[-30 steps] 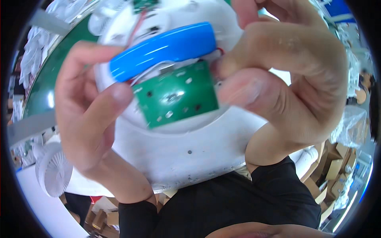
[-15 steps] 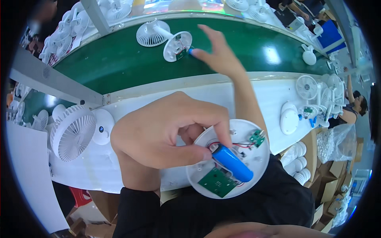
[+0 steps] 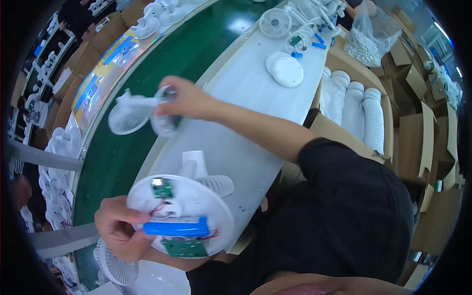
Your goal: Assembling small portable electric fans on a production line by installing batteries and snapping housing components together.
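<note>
My left hand (image 3: 118,228) grips a white desk fan by its round open base (image 3: 216,216), thumb and fingers at the rim and at one end of a blue cylindrical battery (image 3: 177,227). Green circuit boards (image 3: 184,249) and thin red wires show inside that base. Its neck and head lie behind it, partly hidden. Farther off, my right hand (image 3: 184,98) is closed on the base of a second white fan (image 3: 129,115), somewhat blurred, above the edge of the green conveyor belt (image 3: 105,162). Its inner side is mostly hidden.
White round covers (image 3: 285,70) lie on the white table (image 3: 236,93), with fans and loose blue batteries (image 3: 318,45) beyond. On the right, a cardboard box (image 3: 339,132) holds stacked white discs. Another fan (image 3: 118,263) stands at the lower left, near a grey metal post (image 3: 66,241).
The view has swung right. My right hand, earlier open near the second fan on the belt, now grasps its base. My left hand still holds its fan, whose base has turned.
</note>
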The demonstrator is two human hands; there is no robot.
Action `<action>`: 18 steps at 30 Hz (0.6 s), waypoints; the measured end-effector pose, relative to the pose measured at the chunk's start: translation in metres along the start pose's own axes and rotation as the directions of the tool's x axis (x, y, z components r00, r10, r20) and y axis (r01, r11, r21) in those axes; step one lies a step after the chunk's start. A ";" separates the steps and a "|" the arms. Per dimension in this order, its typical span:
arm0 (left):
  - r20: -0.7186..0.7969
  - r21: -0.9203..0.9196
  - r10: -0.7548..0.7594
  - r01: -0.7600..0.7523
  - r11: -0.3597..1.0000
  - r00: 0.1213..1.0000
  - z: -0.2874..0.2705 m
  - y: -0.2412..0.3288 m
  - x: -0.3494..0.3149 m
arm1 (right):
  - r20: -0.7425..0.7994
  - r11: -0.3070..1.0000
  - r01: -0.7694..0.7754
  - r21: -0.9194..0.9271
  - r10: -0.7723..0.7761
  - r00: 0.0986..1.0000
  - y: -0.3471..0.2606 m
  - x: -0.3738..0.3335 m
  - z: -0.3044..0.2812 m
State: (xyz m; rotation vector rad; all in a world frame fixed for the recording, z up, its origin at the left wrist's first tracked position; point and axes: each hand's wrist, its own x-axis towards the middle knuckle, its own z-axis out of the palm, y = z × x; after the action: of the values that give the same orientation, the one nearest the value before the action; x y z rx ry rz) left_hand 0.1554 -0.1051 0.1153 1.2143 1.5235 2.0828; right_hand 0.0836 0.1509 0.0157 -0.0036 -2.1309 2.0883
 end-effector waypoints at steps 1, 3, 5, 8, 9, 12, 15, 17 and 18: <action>0.026 0.006 -0.008 0.008 1.000 1.000 -0.002 0.009 0.001 | -0.038 0.996 0.077 -0.048 -0.079 0.996 -0.003 -0.022 -0.026; -0.180 0.053 -0.084 0.095 0.994 0.980 0.000 0.020 -0.015 | -0.025 0.975 0.203 -0.094 -0.206 0.978 0.008 -0.063 -0.070; -0.341 0.055 -0.164 0.194 0.979 0.925 0.001 0.017 -0.015 | -0.066 0.902 0.215 -0.375 -0.257 0.964 0.009 -0.100 -0.112; -0.294 0.309 -0.100 0.193 0.931 0.951 -0.076 0.005 -0.004 | 0.096 0.794 0.249 -0.555 -0.236 0.967 0.026 -0.075 -0.120; -0.336 0.317 -0.101 0.213 0.924 0.936 -0.082 -0.012 0.002 | -0.088 0.832 0.112 -0.543 -0.189 0.978 0.031 -0.071 -0.128; -0.456 0.303 -0.087 0.246 0.921 0.886 -0.088 -0.066 0.024 | -0.584 0.749 -0.296 -0.593 -0.146 0.798 0.062 -0.062 -0.192; -0.498 0.428 -0.086 0.331 0.841 0.863 -0.086 -0.090 0.040 | -0.820 0.400 -0.744 -0.536 -0.038 0.571 0.098 -0.051 -0.224; -0.498 0.440 -0.101 0.351 0.827 0.861 -0.085 -0.098 0.044 | -0.811 0.439 -0.716 -0.542 -0.050 0.583 0.102 -0.047 -0.226; -0.491 0.448 -0.132 0.380 0.810 0.861 -0.086 -0.100 0.041 | -0.808 0.473 -0.698 -0.537 -0.051 0.587 0.106 -0.050 -0.221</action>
State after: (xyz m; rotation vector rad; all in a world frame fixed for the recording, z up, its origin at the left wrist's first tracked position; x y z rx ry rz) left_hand 0.0422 -0.0937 0.0383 0.6096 2.4486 1.8768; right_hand 0.1469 0.3675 -0.0919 -1.3153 -2.3362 0.5973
